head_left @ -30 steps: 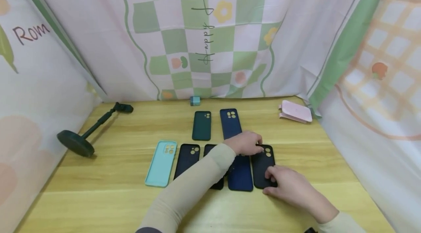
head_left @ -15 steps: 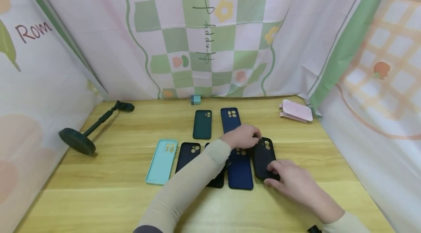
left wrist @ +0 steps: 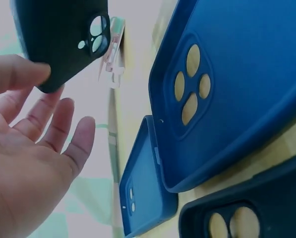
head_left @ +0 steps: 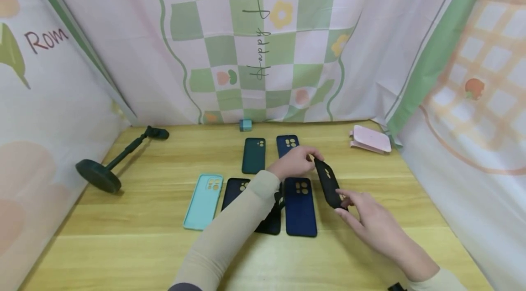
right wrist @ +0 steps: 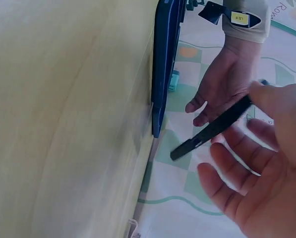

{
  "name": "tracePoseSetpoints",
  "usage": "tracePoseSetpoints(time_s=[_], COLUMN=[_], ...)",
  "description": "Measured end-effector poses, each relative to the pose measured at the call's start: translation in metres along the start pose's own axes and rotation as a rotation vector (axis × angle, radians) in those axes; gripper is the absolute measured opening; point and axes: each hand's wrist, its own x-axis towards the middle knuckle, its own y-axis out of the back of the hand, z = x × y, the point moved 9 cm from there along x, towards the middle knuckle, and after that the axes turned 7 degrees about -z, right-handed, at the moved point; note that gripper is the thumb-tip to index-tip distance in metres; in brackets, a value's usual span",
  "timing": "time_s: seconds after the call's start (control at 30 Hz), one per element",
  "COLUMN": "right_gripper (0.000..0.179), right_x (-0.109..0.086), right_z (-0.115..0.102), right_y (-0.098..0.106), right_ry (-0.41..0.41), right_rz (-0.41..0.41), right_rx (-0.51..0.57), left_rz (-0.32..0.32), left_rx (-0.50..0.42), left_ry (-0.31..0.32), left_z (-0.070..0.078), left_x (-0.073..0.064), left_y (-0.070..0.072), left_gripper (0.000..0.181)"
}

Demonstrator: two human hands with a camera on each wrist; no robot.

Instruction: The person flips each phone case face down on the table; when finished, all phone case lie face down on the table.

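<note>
A black phone case (head_left: 327, 187) is held up over the right side of the table, tilted nearly on edge. My left hand (head_left: 297, 161) pinches its far top corner, thumb on one face in the left wrist view. At the near end, my right hand (head_left: 371, 220) grips the case between thumb and fingers. Just left of it lies a blue phone case (head_left: 301, 215), with another blue case (head_left: 286, 142) behind, partly covered by my left hand. My left forearm crosses over a black case (head_left: 271, 226) and a dark case (head_left: 233, 195).
A turquoise phone case (head_left: 202, 204) lies at the row's left end, a dark green case (head_left: 254, 156) behind the row. A black stand (head_left: 98, 177) is far left, a pink folding holder (head_left: 371, 139) back right. A small blue block (head_left: 245, 125) sits by the curtain (head_left: 230, 49).
The black phone case has gone from lying flat at the row's right end to being lifted and tilted on edge. Both hands have risen with it, the left shifting slightly away and leftward.
</note>
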Motion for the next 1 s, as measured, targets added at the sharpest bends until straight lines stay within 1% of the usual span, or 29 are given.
tracePoseSetpoints(time_s=[0.1, 0.2, 0.3, 0.43, 0.57, 0.73, 0.87, 1.0], right_gripper=[0.057, 0.070, 0.080, 0.083, 0.076, 0.059, 0.049, 0.041], right_x=[0.000, 0.001, 0.001, 0.001, -0.001, -0.003, -0.005, -0.006], right_z=[-0.003, -0.005, -0.004, -0.004, -0.006, -0.006, 0.000, 0.009], right_y=[0.006, 0.010, 0.011, 0.011, 0.014, 0.017, 0.015, 0.010], right_ry=[0.068, 0.123, 0.149, 0.177, 0.199, 0.205, 0.156, 0.073], right_rz=[0.066, 0.106, 0.118, 0.097, 0.088, 0.117, 0.134, 0.098], right_rx=[0.051, 0.120, 0.187, 0.263, 0.293, 0.234, 0.168, 0.098], left_rz=[0.007, 0.006, 0.012, 0.032, 0.040, 0.031, 0.013, -0.019], left_rx=[-0.040, -0.071, -0.101, -0.127, -0.109, -0.090, -0.130, -0.174], left_ry=[-0.007, -0.008, -0.017, -0.033, -0.040, -0.034, -0.027, -0.012], left_z=[-0.001, -0.001, 0.000, 0.001, 0.001, -0.001, -0.001, -0.003], left_x=[-0.001, -0.002, 0.000, 0.003, 0.006, 0.010, 0.013, 0.017], left_y=[0.000, -0.001, -0.001, 0.000, -0.002, -0.007, -0.015, -0.028], left_gripper=[0.028, 0.026, 0.026, 0.026, 0.027, 0.027, 0.026, 0.028])
